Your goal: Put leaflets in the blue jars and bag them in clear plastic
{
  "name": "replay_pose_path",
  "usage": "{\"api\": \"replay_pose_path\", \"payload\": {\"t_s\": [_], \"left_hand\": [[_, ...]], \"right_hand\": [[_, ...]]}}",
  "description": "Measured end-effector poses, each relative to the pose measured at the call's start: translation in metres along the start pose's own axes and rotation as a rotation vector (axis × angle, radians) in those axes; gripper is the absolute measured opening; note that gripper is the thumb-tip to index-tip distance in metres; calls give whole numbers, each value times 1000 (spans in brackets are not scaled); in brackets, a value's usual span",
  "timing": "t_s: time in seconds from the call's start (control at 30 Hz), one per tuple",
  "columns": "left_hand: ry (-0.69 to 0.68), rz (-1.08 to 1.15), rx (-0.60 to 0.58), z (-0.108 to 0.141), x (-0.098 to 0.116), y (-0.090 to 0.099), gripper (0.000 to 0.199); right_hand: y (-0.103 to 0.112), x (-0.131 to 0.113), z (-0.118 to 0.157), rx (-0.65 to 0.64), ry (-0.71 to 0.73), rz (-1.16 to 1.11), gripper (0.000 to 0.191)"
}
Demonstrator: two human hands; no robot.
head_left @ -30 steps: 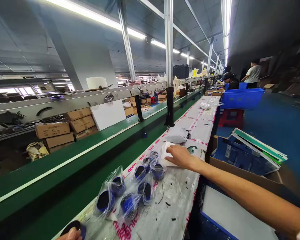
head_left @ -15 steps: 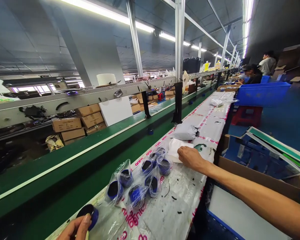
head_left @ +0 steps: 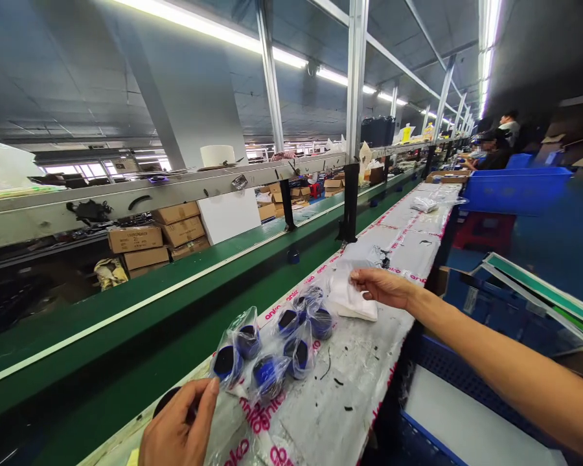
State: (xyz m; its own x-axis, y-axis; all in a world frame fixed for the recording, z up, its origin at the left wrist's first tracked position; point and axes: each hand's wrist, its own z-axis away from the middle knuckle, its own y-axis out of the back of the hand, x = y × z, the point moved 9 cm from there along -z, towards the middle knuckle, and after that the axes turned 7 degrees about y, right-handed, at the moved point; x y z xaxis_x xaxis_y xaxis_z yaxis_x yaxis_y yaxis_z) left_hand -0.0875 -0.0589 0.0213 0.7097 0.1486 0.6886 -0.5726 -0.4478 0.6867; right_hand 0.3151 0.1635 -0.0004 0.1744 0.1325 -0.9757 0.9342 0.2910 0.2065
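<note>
- Our left hand has come further into view since the earlier frame, now covering much of the round piece; our right hand has shifted towards the far side of the white stack.
- The white stack lies flat on the counter, its near edge roughly crosswise, just beyond the bagged blue pieces and beside the pale packet.
- Of our hands, the right is the nearer: its fingertips touch the stack from the right, though we cannot tell whether they pinch a layer.
- Our left hand is well apart, nearer us, with the bagged blue pieces between; its fingers are at the round piece, their grip hidden.
</note>
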Motion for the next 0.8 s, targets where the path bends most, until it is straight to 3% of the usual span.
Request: {"api": "replay_pose_path", "payload": {"t_s": [0.1, 0.2, 0.27, 0.33, 0.43, 0.6, 0.8], "left_hand": [[-106, 85, -62, -1, 44, -18, 37], [-120, 288, -181, -4, 86, -41, 35], [2, 553, -269, -11, 96, -56, 31], [64, 641, -274, -20, 96, -59, 38], [133, 696, -239, -28, 75, -47, 45], [178, 702, -162, -30, 22, -6, 45], [192, 432, 154, -41, -57, 62, 40]], "right_hand": [[-37, -25, 4, -75, 41, -135, 34], [-98, -52, 7, -206, 64, -218, 35], [-145, -71, 10, -311, 86, -257, 32], [-190, -89, 13, -421, 125, -269, 28], [-243, -108, 15, -567, 184, -228, 25], [-304, -111, 14, -782, 168, -174, 33], [-359, -122, -28, -560, 422, 75, 22]]}}
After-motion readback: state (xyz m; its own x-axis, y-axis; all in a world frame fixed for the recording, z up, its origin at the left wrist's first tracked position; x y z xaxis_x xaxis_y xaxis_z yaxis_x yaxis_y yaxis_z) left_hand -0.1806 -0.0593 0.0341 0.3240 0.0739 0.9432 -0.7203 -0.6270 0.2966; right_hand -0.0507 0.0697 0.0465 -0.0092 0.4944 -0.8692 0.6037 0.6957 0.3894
